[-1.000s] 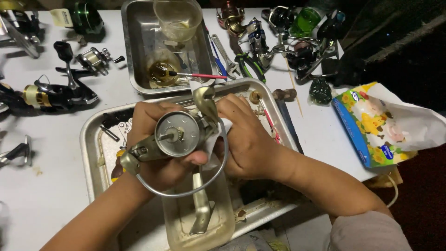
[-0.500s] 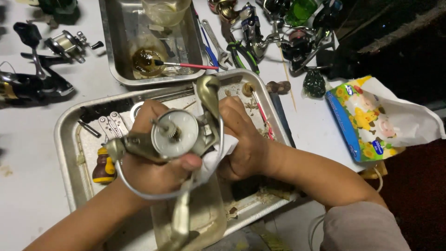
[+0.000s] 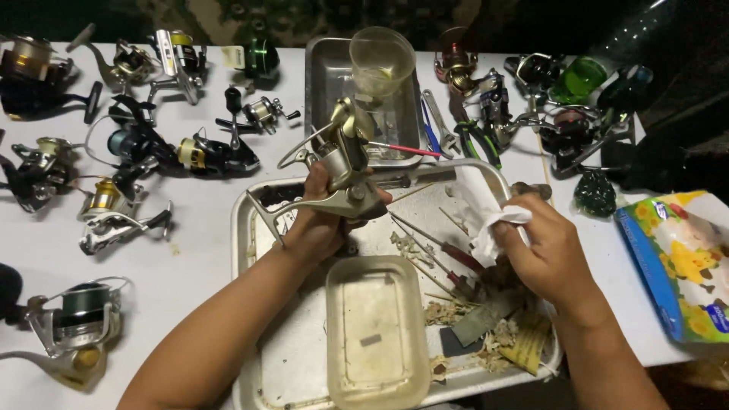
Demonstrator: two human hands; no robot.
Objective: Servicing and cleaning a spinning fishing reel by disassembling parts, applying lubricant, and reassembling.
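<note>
the left hand (image 3: 315,228) has its grip clenched round the foot and stem of a pale gold spinning reel (image 3: 338,171), holding it up above the far left corner of the large metal tray (image 3: 292,357). the reel sits above the fingers, its rotor and bail wire tilted toward the far side, thumb pressed against the body on the near side. the right hand (image 3: 550,258) is well apart from the reel, over the right side of the same tray, its grip pinched on a crumpled white tissue (image 3: 493,228) that sticks out past the fingertips toward the reel.

in the tray, just beside the left forearm, lies a shallow clear plastic tub (image 3: 376,330). between the two hands lie thin sticks and a dark-handled screwdriver (image 3: 444,254), with scraps of dirty paper heaped near the right wrist.

beyond the reel stands a smaller metal tray (image 3: 323,83) with a clear plastic cup (image 3: 382,61) in it and a red-handled brush across its near edge. on the white table (image 3: 197,228) other reels lie scattered to the left and along the far right, and a colourful tissue pack (image 3: 680,258) rests at the right edge.
</note>
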